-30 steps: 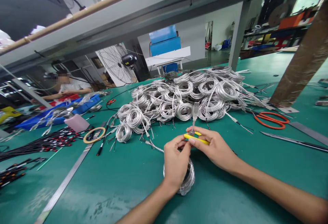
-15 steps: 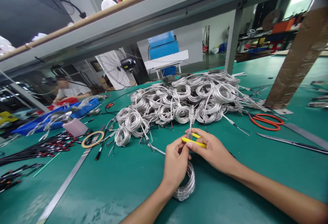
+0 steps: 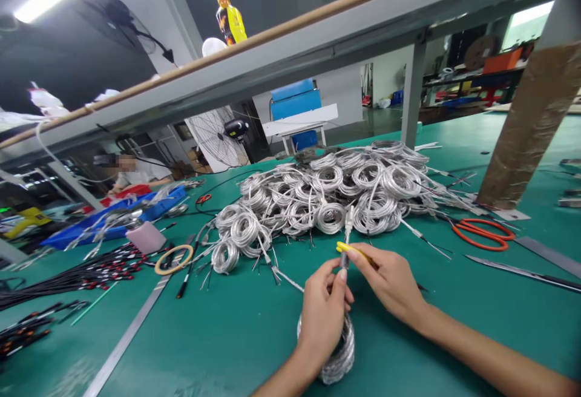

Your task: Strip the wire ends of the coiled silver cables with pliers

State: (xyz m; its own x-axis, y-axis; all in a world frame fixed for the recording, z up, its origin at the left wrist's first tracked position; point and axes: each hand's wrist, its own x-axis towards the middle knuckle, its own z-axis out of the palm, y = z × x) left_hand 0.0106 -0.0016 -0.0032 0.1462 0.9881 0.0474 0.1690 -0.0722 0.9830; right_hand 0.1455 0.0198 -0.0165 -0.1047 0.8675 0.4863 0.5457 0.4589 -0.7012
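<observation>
My left hand (image 3: 324,309) is closed with fingertips pinching a silver cable at a grey sleeve (image 3: 344,259). The cable's pale connector end (image 3: 349,218) points up, away from me. Below and partly behind that hand hangs or rests the cable's coil (image 3: 342,360); which of the two I cannot tell. My right hand (image 3: 393,276) is closed around a slim yellow hand tool (image 3: 347,247), whose visible end lies against the cable just above the sleeve. Fingers hide the rest of the tool, so its exact kind is unclear.
A heap of coiled silver cables (image 3: 327,185) lies ahead. At right are orange-handled scissors (image 3: 483,233) and a pointed blade-like tool (image 3: 512,267). To the left lie a tape ring (image 3: 173,259), a steel ruler (image 3: 131,330), a pink bottle (image 3: 146,238) and black cables (image 3: 82,264). A person sits beyond.
The yellow tool's two arms showed apart around the sleeve before; now one end shows by the cable. Both hands sit slightly lower and further right in view, as the whole scene has shifted.
</observation>
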